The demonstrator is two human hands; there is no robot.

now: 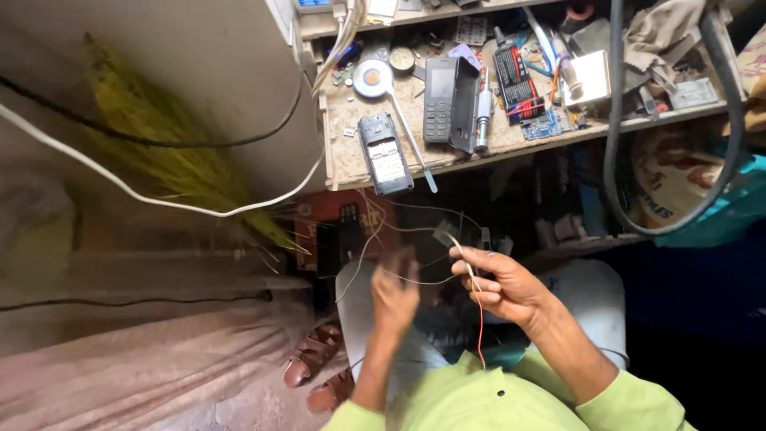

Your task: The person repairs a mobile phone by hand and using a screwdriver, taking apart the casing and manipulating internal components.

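Right hand [503, 287] pinches thin wires [415, 231]; blurred left hand [395, 299] touches them, grip unclear; opened phone [384, 156] waits on bench [343, 160].

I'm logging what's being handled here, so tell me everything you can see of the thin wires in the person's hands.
The thin wires are fine pale strands, one turning red below the right hand. They trail down loosely from the workbench edge and loop between both hands. The right hand pinches them near a small greyish piece; the left hand is motion-blurred, so its grip is unclear. The red end dangles over the lap.
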